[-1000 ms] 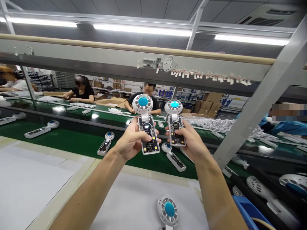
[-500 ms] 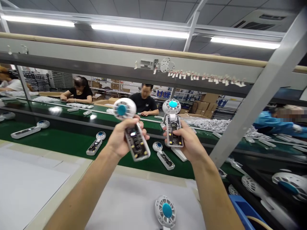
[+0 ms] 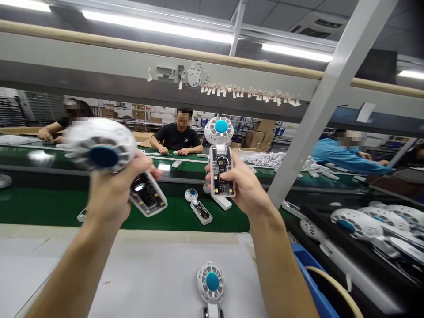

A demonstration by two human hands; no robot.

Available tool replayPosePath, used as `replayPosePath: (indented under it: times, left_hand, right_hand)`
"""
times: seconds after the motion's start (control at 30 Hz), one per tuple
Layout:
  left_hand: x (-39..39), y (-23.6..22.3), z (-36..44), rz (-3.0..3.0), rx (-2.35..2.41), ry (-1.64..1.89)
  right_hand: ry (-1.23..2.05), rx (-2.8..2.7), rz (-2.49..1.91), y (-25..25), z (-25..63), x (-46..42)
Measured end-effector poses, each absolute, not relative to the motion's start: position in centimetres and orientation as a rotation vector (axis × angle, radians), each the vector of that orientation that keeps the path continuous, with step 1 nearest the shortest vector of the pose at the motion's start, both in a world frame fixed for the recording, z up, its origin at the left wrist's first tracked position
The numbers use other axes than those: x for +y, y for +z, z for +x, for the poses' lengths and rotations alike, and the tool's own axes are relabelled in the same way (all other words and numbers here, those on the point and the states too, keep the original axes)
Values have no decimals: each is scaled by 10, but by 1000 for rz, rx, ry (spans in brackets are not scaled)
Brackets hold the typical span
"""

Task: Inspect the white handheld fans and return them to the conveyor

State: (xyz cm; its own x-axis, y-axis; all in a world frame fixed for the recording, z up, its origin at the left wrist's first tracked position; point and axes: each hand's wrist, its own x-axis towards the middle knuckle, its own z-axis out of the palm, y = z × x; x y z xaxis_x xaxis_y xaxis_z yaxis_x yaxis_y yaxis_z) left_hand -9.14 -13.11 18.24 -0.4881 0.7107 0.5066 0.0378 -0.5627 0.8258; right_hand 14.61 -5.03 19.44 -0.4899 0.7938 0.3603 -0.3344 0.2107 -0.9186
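My left hand (image 3: 111, 194) is closed around a white handheld fan (image 3: 149, 196) with a see-through handle. Its round head is smeared by motion and tips toward me. In my right hand (image 3: 248, 185) a second handheld fan (image 3: 220, 128) stands upright, its turquoise centre and clear handle facing me. My right thumb rests on the handle front, over the dark circuit board. Below, on the white worktop, lies another fan (image 3: 212, 282), cut off by the bottom edge. One more fan (image 3: 198, 210) lies on the green belt between my hands.
The green conveyor belt (image 3: 179, 221) runs across in front. A slanted grey post (image 3: 308, 123) stands at right, near several fans on a black surface (image 3: 361, 223). A blue bin (image 3: 306, 260) sits by my right forearm. Co-workers sit across the belt, among them a person in black (image 3: 179, 137).
The view has swung right, so the surroundings shift left. My left hand has carried its fan leftward, away from the right one, and turned its head. My right hand still holds its fan upright.
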Motion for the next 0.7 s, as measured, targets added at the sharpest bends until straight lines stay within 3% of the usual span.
replayPosePath:
  times: [0.1, 0.33, 0.5, 0.7]
  left_hand:
    - [-74, 150, -98, 1166, 1592, 1652]
    - [-12, 51, -126, 1101, 2176, 1183]
    - [-21, 32, -120, 1208, 2480, 1047]
    - [7, 24, -66, 1244, 2320, 756]
  right_hand:
    - [1479, -1530, -419, 197, 150, -53]
    - [1444, -1533, -383, 204, 162, -58]
    - [1409, -1474, -419, 208, 170, -56]
    - [1411, -1377, -452, 208, 171, -48]
